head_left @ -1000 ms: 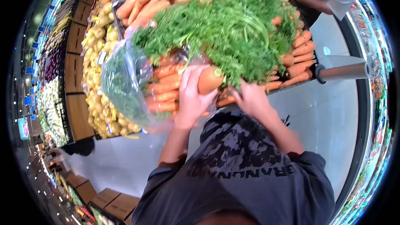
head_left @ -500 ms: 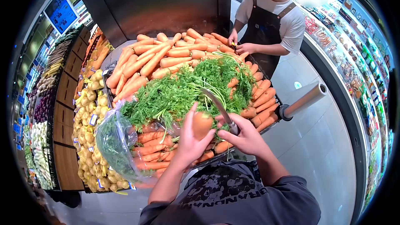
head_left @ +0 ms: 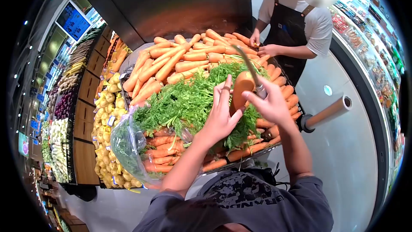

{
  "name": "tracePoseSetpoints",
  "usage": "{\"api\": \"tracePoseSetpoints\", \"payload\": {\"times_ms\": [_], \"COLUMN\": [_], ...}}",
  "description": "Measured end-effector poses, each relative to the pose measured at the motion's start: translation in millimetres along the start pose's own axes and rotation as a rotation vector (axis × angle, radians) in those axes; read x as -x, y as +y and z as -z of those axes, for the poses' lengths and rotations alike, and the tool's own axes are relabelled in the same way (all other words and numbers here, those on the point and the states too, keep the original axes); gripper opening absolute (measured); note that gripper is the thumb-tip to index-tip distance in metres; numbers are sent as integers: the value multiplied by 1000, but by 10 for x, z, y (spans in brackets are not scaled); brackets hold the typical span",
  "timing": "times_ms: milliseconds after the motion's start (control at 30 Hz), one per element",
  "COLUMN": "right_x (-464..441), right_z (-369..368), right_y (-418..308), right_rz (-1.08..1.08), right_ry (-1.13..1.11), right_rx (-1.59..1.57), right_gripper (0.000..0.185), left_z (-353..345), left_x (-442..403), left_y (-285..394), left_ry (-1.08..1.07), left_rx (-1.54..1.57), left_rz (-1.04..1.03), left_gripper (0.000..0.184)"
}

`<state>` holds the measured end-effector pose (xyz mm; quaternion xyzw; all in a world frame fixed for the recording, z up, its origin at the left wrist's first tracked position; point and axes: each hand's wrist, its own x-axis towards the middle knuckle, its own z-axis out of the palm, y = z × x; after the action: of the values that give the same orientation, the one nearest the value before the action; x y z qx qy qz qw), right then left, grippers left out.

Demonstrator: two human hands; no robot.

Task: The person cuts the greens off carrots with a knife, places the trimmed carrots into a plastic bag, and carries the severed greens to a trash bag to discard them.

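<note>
An orange carrot (head_left: 242, 89) is held up over the pile between my two hands. Its lower end sits in the crook between the thumb and fingers of my left hand (head_left: 218, 114), whose fingers stretch along its side. My right hand (head_left: 274, 105) is closed round the handle of a knife (head_left: 249, 65), its thumb against the carrot. The blade points up and away, close beside the carrot's top. Beneath my hands lies a heap of green carrot tops (head_left: 184, 101). The right fingers behind the handle are partly hidden.
Loose carrots (head_left: 171, 62) are piled at the back of the stand. A clear plastic bag (head_left: 128, 139) hangs at its left, beside bagged yellow produce (head_left: 109, 146). A co-worker in an apron (head_left: 285, 30) stands at the back right. A roll on a post (head_left: 328, 114) juts out right.
Both hands, with the carrot and knife, have moved up and right over the greens. The carrot has turned from end-on to lengthwise. The view has shifted slightly.
</note>
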<state>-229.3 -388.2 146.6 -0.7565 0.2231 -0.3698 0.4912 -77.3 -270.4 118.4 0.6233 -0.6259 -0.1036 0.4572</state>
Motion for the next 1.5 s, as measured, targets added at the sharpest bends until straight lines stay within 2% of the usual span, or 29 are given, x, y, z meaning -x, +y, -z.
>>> {"api": "tracePoseSetpoints", "payload": {"times_ms": [67,133,167,233,267,333,400,433,467,533,567,667,700,733,800,833,933,967,1000,1033,1067,1133,1167,1200,1300,1333,1400,1500], "right_x": [-298,-688,-920,-1402,-1653,-2093,-2569,-2803,-2901,-3107,-3165,-3410,-3454,-3499,-3566,-3584,-3603,-3637,-3626,-3593,-3605,-3639,-3645,-3647,-3634,-3589,-3490,-3032], "right_z": [208,309,304,338,323,207,-81,-214,-314,-568,-673,-932,-1023,-1091,-1197,-1248,-1396,-1445,-1487,-1518,-1521,-1457,-1400,-1342,-1164,-1093,-887,-603], "right_y": [-125,66,169,305,381,488,777,937,916,977,987,1096,1138,1160,1220,1268,1556,1701,1863,1959,2032,2080,2059,2038,2064,2033,1950,1435], "right_rz": [-124,-51,106,124,17,-36,216,313,287,276,262,265,240,245,112,70,43,50,48,-11,-66,-153,-254,-355,-380,-417,-341,-221], "right_ry": [-32,-20,18,51,57,76,147,146,116,116,82,-107,-148,-159,-365,-407,-361,-339,-353,-240,-123,-166,-190,-214,-234,-244,-354,-474], "right_rx": [168,-16,-148,-163,-170,-173,-94,-23,5,138,135,515,621,617,781,754,751,796,801,632,462,400,330,261,144,77,218,322], "right_gripper": [46,42,39,35,33,34,30,36,47,46,42,41,41,41,40,41,45,51,51,49,47,42,43,44,37,35,36,38], "left_z": [35,146,213,352,425,594,760,847,929,1058,1105,1234,1263,1282,1304,1298,1322,1321,1320,1324,1326,1324,1337,1340,1324,1320,1268,1251], "left_x": [-4,27,55,136,187,319,466,555,646,843,934,1190,1237,1286,1400,1409,1624,1673,1711,1742,1767,1826,1878,1904,2002,2063,2214,2316], "left_y": [-76,-86,-100,-117,-120,-126,-87,-95,-104,-93,-86,-116,-104,-98,-90,-80,-212,-211,-213,-217,-233,-268,-301,-312,-379,-433,-536,-589], "left_ry": [18,63,93,167,212,290,396,430,462,523,546,554,545,552,478,465,305,309,257,203,206,216,175,177,68,52,-11,-31], "left_rx": [-74,-96,-157,-219,-242,-297,-389,-445,-501,-496,-518,-463,-526,-529,-351,-332,-537,-529,-570,-612,-606,-645,-662,-654,-781,-721,-774,-754], "left_rz": [15,35,52,112,147,209,272,283,293,358,388,480,448,457,669,703,599,616,726,830,833,917,969,969,955,987,949,895], "left_gripper": [91,85,83,76,73,68,62,62,62,59,54,49,40,40,31,25,29,29,33,37,37,45,53,53,59,60,61,62]}}
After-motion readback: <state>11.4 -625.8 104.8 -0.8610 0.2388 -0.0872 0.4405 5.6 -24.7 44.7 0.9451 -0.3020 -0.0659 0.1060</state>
